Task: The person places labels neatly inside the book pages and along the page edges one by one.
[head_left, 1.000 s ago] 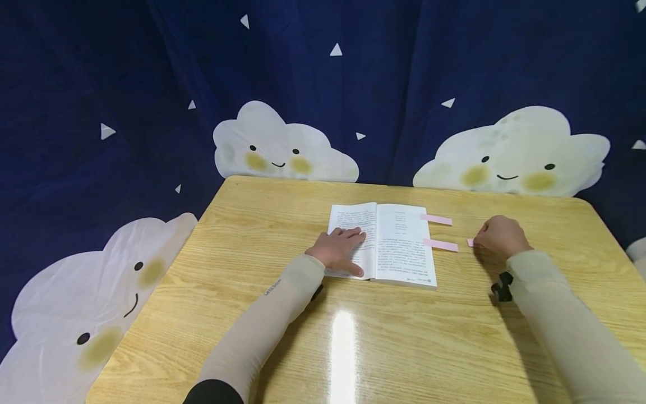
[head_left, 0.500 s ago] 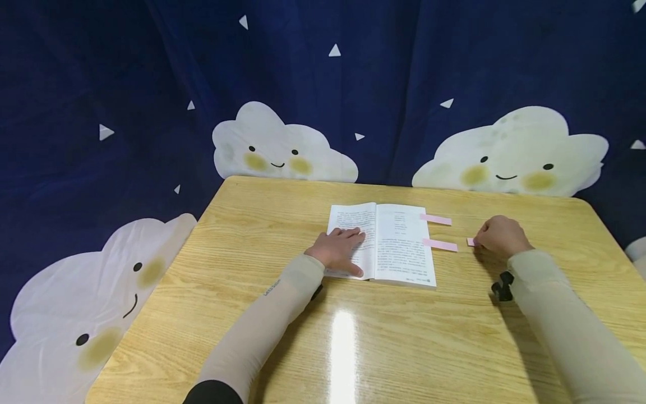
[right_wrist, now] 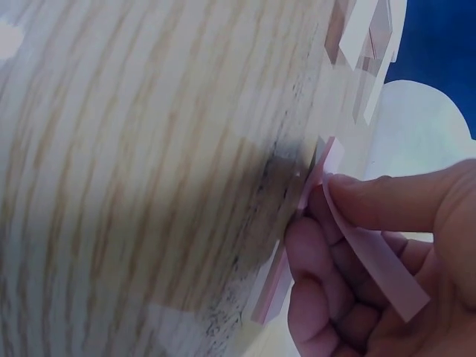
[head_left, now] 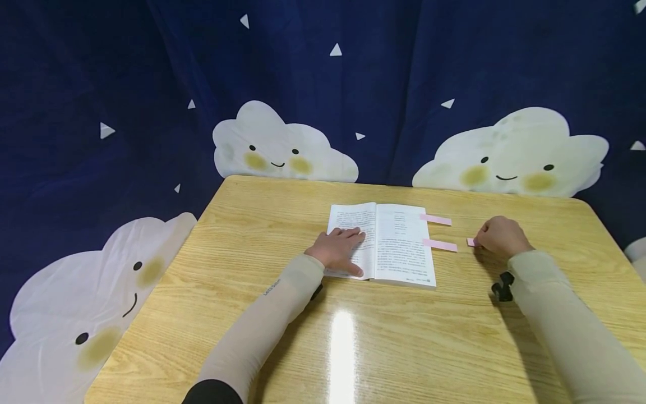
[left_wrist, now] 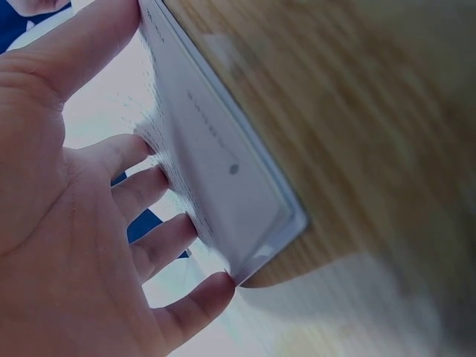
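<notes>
An open book (head_left: 402, 238) lies on the wooden table, its printed pages facing up. My left hand (head_left: 337, 250) rests on the left page with fingers spread; in the left wrist view its fingers (left_wrist: 152, 245) reach along the page beside the book's corner. Two pink sticky strips (head_left: 436, 220) stick out past the right page's edge. Further right, my right hand (head_left: 504, 237) is curled close over the table. The right wrist view shows its thumb and fingers pinching a pink sticky strip (right_wrist: 379, 271), with more pink strips (right_wrist: 274, 294) underneath, partly hidden by the fingers.
The light wood table (head_left: 242, 235) has rounded corners and a bright light reflection in front of the book. Behind it hangs a dark blue curtain (head_left: 383, 73) with white clouds and triangles. Both forearms wear light sleeves.
</notes>
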The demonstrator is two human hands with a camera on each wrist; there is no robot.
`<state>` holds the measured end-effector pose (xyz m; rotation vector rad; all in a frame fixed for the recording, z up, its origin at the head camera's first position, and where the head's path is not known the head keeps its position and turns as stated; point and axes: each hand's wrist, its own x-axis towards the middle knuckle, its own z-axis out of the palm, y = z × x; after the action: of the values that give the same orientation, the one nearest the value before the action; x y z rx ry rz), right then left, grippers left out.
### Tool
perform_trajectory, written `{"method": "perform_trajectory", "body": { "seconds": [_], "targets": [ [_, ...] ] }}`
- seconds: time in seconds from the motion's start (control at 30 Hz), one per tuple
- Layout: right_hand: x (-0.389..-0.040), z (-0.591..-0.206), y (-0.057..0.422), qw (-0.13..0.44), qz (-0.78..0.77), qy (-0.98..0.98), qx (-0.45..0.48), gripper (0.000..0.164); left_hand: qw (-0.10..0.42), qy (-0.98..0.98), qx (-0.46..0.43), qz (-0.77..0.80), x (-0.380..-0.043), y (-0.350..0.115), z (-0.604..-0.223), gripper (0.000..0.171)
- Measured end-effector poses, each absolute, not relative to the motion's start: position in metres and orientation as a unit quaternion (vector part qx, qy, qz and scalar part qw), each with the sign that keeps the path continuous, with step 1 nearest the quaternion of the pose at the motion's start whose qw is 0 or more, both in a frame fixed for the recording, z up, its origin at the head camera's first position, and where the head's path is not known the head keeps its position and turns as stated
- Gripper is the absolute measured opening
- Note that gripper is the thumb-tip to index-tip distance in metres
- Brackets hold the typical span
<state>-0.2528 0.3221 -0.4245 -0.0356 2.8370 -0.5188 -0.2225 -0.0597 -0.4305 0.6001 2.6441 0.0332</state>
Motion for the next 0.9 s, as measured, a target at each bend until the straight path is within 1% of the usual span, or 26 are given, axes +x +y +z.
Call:
{"method": "perform_trajectory", "body": {
  "seconds": [0.27, 0.6, 0.9],
  "targets": [
    [-0.2522, -0.4212, 0.3198, 0.136, -0.185, 0.973, -0.005, 0.021, 0.217, 0.952, 0.213, 0.016, -0.2227, -0.0605, -0.4279, 0.097],
    [-0.2516, -0.4222, 0.3226, 0.147, -0.194, 0.97, -0.018, 0.028, 0.221, 0.952, 0.208, 0.025, -0.2218, -0.0598, -0.4285, 0.096],
    [-0.2508, -0.4214, 0.3234, 0.155, -0.202, 0.967, -0.014, 0.027, 0.221, 0.952, 0.208, 0.028, -0.2215, -0.06, -0.4296, 0.096]
  ]
}}
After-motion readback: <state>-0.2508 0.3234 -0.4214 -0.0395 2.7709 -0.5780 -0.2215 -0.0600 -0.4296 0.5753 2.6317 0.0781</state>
